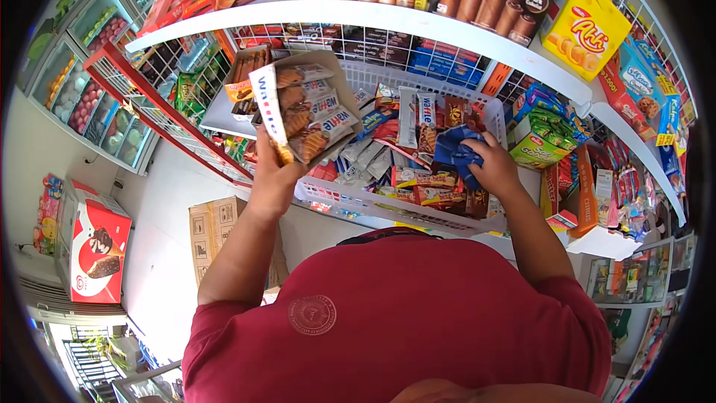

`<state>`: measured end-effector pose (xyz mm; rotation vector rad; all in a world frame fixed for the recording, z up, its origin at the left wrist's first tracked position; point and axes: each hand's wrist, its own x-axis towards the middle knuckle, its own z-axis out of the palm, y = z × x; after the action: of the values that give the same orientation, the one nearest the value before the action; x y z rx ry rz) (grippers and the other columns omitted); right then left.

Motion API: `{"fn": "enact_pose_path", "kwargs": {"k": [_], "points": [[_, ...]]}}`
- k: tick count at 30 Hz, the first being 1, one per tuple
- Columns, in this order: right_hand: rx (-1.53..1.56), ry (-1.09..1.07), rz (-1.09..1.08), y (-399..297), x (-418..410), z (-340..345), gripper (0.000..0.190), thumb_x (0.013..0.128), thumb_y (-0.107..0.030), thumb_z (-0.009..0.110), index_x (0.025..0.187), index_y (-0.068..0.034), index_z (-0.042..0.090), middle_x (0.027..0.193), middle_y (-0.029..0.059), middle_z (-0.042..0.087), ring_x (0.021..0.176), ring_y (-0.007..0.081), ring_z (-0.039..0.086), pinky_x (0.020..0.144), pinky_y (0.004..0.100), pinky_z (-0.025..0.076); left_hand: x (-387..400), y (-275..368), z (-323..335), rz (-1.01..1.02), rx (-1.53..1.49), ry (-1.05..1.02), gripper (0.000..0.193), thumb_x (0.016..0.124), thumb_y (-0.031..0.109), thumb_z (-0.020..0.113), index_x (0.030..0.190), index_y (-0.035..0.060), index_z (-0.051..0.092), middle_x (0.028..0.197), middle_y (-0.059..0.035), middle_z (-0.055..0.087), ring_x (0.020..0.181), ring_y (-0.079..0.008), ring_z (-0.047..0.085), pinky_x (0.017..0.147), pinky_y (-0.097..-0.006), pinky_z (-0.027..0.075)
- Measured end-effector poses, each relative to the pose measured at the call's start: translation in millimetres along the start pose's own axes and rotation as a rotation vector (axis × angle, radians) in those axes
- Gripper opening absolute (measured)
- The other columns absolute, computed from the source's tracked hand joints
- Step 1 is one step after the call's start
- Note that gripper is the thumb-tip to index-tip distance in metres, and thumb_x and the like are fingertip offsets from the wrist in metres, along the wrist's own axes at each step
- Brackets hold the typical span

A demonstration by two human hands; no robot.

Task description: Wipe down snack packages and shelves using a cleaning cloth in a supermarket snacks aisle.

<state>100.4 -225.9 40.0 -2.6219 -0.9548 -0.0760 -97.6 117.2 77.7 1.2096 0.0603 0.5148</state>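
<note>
My left hand (pixel 274 176) grips a tilted cardboard display box (pixel 341 78) by its near side. Inside it lie several wrapped waffle snacks (pixel 313 117), and the box is raised at the left end of a white plastic basket (pixel 386 210). My right hand (pixel 492 165) holds a bunched blue cloth (pixel 458 151) over the basket's right part. Loose chocolate bars and wafer packs fill the basket, among them a yellow-and-red Beng-Beng bar (pixel 422 177) and a waffle pack (pixel 427 117). The cloth hides some of the packs beneath it.
A white upper shelf edge (pixel 391 13) with large wafer-roll boxes curves above the basket. Green snack packs in a box (pixel 542 140) stand to the right. Left are a red-framed wire rack side (pixel 168 117) and, on the floor, a cardboard carton (pixel 215 224).
</note>
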Motion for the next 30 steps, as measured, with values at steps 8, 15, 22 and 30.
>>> {"fn": "enact_pose_path", "kwargs": {"k": [8, 15, 22, 30], "points": [[0.006, 0.009, -0.037, 6, -4, -1, 0.047, 0.073, -0.011, 0.07, 0.118, -0.023, 0.063, 0.124, 0.0104, 0.054, 0.102, 0.0337, 0.061, 0.084, 0.0418, 0.052, 6, -11, 50, 0.336, 1.177, -0.276, 0.076, 0.064, -0.004, 0.065, 0.135, 0.0059, 0.039, 0.125, -0.0219, 0.045, 0.118, -0.0422, 0.045, 0.098, -0.0417, 0.043], [0.562, 0.557, 0.026, 23, 12, 11, 0.041, 0.082, -0.009, 0.066, 0.122, -0.008, 0.058, 0.115, 0.0141, 0.054, 0.103, 0.0324, 0.06, 0.086, 0.0405, 0.049, -1, -27, 65, 0.039, 0.216, -0.036, 0.097, 0.067, -0.014, 0.054, 0.149, 0.0096, 0.009, 0.144, -0.0153, 0.035, 0.127, -0.026, 0.044, 0.102, -0.0364, 0.039], [0.536, 0.137, -0.559, -99, 3, -20, 0.058, 0.074, -0.001, 0.064, 0.131, -0.011, 0.054, 0.129, 0.0196, 0.045, 0.113, 0.0394, 0.052, 0.098, 0.045, 0.043, -26, -60, 94, -0.336, -0.179, -0.392, 0.106, 0.065, -0.014, 0.052, 0.154, 0.019, 0.004, 0.141, -0.0075, 0.04, 0.126, -0.0228, 0.046, 0.088, -0.0312, 0.047], [0.001, 0.085, -0.143, -62, 24, -58, 0.044, 0.076, -0.004, 0.06, 0.12, -0.01, 0.063, 0.123, 0.0153, 0.054, 0.098, 0.0332, 0.061, 0.083, 0.0412, 0.052, -26, -49, 99, -0.3, -0.18, -0.372, 0.109, 0.063, -0.016, 0.048, 0.155, 0.0206, 0.003, 0.145, -0.0082, 0.037, 0.134, -0.0243, 0.041, 0.101, -0.0369, 0.043]]}}
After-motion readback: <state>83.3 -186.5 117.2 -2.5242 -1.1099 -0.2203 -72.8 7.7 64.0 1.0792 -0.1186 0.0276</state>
